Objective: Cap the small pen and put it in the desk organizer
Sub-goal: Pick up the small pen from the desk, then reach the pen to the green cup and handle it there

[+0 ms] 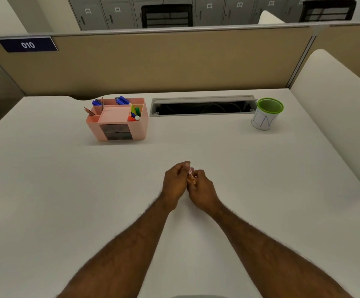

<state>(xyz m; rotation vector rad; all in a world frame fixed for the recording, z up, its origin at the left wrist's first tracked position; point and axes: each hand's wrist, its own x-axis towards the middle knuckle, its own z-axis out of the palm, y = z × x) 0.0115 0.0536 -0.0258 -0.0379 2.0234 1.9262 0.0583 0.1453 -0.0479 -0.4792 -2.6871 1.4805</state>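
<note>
From the head view we read "010" in white on a dark blue sign (27, 44) fixed to the top left of the tan partition (174, 61) behind the counter (67, 190). The white cup with a green rim (266, 115), standing at the far right of the counter, carries two hand-drawn letters in blue that look like "LN". The grey lockers (217, 11) beyond the partition bear small number tags, but these are too blurred for us to read.

The pink desk organizer (119, 119) stands at the far left of middle, just beside the open cable slot (202, 106) in the counter. We see blue pens and pencils in its rear compartments, and green, blue and orange markers in its right compartment; the middle tray looks bare.

We find the small pen (190, 174) between the two hands, well apart from the organizer and nearer to us, above the middle of the counter. Our left hand (176, 181) is curled, with its fingertips pinching the upper part of the pen. Our right hand (202, 188) is curled too, with its fingers closed on the lower part. The two hands touch each other around it. Only a thin pinkish sliver of the pen shows, so we cannot tell whether the cap is on.
</note>
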